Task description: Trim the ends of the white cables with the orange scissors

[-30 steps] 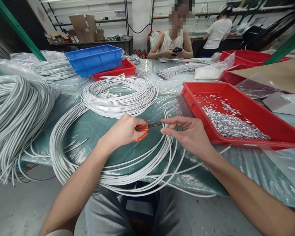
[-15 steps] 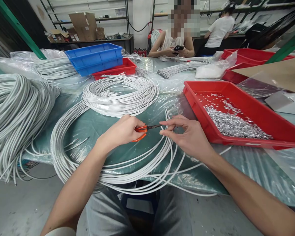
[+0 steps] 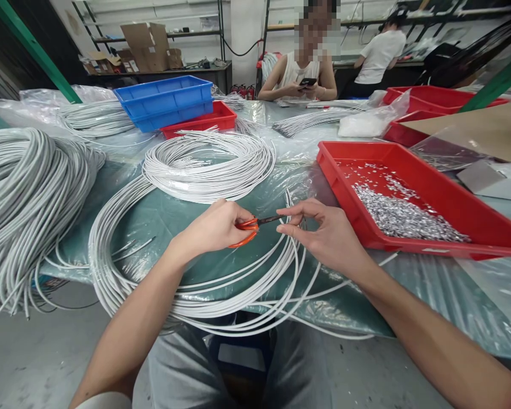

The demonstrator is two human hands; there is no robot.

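Observation:
My left hand is wrapped round the orange handles of the scissors, whose dark blades point right. The blade tips meet the fingers of my right hand, which are pinched together above the near coil of white cable. What those fingertips grip is too small to make out. Upright cable ends stand just behind the blades. Beyond my hands lies a second white coil on the green, plastic-covered table.
A red tray at the right holds small silvery pieces. Thick cable bundles hang over the left edge. Farther back are a blue bin and a person holding a phone.
The scissors' handles have shifted and turned slightly in my left hand, and look closer together. My right hand has hardly moved.

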